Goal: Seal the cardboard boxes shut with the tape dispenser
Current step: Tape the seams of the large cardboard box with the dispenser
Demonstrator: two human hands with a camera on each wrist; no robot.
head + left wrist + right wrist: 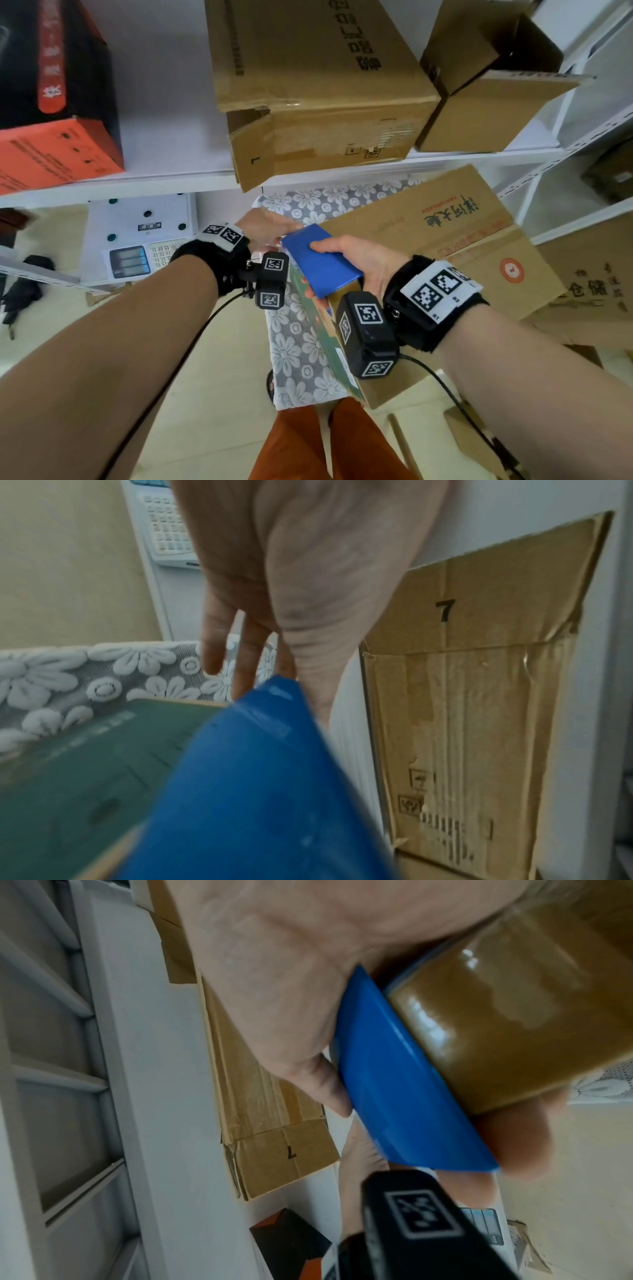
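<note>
Right hand (346, 263): clamped on the blue tape dispenser (320, 262), thumb on its top plate, fingers curled under the roll.
Left hand (265, 228): fingers straight and pointing down at the dispenser's far left end, apparently touching it; whether pinching the tape end, cannot tell.
Dispenser: held in the air over the green-topped box (317, 329), near its far end.
Green-topped box: lying on the floral lace cloth (291, 346), left of a large cardboard box (455, 240) with red print.
Shelf above: a torn carton marked 7 (318, 113) jutting over the shelf edge, just beyond the hands.
Stage, as judged: dispenser readied, no strip visibly laid on a seam yet.
Risk one: tape folding back on itself if the free end slips from straight fingers.
Risk two: crooked or short strip if the dispenser lands off the seam.
Risk three: knuckles clipping the overhanging carton flap on a forward pull.
Right wrist view only: glossy brown tape roll (507, 1015) seated beside the blue plate, hidden from the head view.
Left wrist view only: straight fingers (246, 656) meeting the blue edge, green lid directly beneath.
Head view only: both hands together and the boxes around them.
</note>
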